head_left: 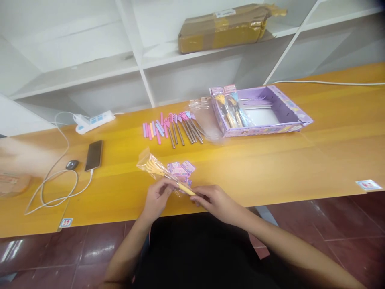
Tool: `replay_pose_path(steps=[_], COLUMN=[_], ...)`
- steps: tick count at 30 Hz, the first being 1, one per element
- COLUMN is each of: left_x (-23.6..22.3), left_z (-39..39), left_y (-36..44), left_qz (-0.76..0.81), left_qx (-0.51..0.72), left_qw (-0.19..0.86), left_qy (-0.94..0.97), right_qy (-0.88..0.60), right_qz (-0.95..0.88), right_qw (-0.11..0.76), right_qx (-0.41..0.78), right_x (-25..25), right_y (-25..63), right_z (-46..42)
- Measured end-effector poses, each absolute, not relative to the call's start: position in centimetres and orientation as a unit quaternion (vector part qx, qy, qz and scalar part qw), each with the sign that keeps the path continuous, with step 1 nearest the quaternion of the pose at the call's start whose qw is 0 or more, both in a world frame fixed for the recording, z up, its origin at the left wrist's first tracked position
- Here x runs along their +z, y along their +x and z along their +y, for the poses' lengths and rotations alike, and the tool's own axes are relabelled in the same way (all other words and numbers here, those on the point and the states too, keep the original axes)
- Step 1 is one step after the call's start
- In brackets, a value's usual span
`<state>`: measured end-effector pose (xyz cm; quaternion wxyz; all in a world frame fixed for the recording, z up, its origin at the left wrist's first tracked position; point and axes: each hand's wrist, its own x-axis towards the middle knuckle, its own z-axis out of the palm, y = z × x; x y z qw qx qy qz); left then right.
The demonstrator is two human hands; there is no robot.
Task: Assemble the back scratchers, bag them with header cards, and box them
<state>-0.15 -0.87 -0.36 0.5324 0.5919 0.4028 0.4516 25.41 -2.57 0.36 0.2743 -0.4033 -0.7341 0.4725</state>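
A yellow back scratcher (154, 167) with a hand-shaped head lies slanted inside a clear plastic bag (143, 156), held just above the table's front edge. My left hand (158, 197) pinches it around the middle of its length. The fingers of my right hand (214, 202) close on the lower end, by the yellow handle (186, 189). Beneath it, small purple and pink printed cards (181, 170) are scattered on the table. Farther back lie several loose back scratchers (188, 128) with metal rods, beside a group of coloured handle tubes (152, 129).
At the back right stands a purple display box (261, 129) with bagged back scratchers in its left part. Empty clear bags (207, 120) lie against it. To the left are a phone (94, 155), its white cable and a power strip (95, 121). A taped carton (222, 30) rests on the shelf.
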Motion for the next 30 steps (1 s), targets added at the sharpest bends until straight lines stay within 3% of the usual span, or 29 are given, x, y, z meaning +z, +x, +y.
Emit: replay_pose_path(steps=[7, 14, 21, 30], left_x=[-0.7, -1.3, -0.7, 0.7], left_z=[-0.5, -0.4, -0.8, -0.9], left_y=[-0.2, -0.5, -0.8, -0.6], left_qz=[0.437, 0.412, 0.397, 0.333], left_qx=[0.526, 0.534, 0.432, 0.327], left_qw=[0.471, 0.553, 0.552, 0.550], left_qy=[0.557, 0.489, 0.593, 0.693], right_qy=[-0.387, -0.350, -0.367, -0.351], right_qz=[-0.706, -0.677, -0.705, -0.749], right_qw=[0.285, 0.323, 0.369, 0.364], right_qx=[0.520, 0.561, 0.482, 0.427], right_x=[0.2, -0.6, -0.5, -1.2], right_y=[26.2, 26.9, 26.3, 25.9], right_z=[-2.3, -2.1, -2.2, -2.7])
